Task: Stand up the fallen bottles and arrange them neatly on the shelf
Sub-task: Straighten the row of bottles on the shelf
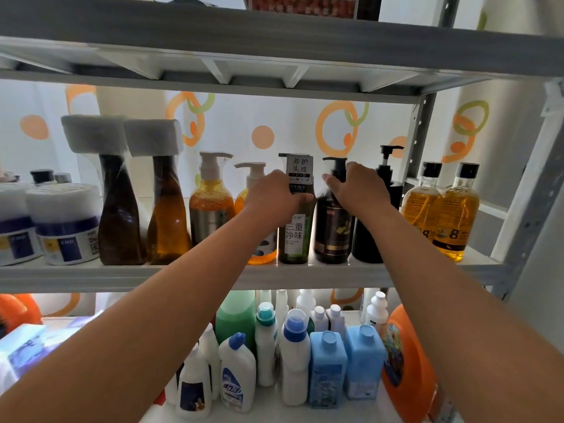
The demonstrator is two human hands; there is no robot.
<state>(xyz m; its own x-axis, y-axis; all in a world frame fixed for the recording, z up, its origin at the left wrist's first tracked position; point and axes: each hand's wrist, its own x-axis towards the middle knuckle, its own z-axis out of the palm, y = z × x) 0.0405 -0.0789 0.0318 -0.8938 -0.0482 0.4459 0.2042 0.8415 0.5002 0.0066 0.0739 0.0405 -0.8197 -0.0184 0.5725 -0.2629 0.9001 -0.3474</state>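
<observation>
While facing the middle shelf [183, 274], gripping one upright green bottle [297, 236] with the left hand [276, 193] and one upright brown pump bottle [332, 230] with the right hand [358, 189], beside two orange pump bottles [210, 203].

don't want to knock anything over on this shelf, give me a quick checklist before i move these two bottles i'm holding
1. Left hand grip on green bottle: ok, fingers curl round its upper body.
2. Right hand grip on dark brown bottle: ok, wrapped at the neck below the pump.
3. Both held bottles upright, bases on the shelf: ok.
4. Gap between the two held bottles: ok, light shows between their bases.
5. Clearance to the black pump bottle on the right: cannot tell, the right arm covers that side.
6. No fallen bottles on this shelf: cannot tell, none seen, but the arms hide part of the row.
</observation>
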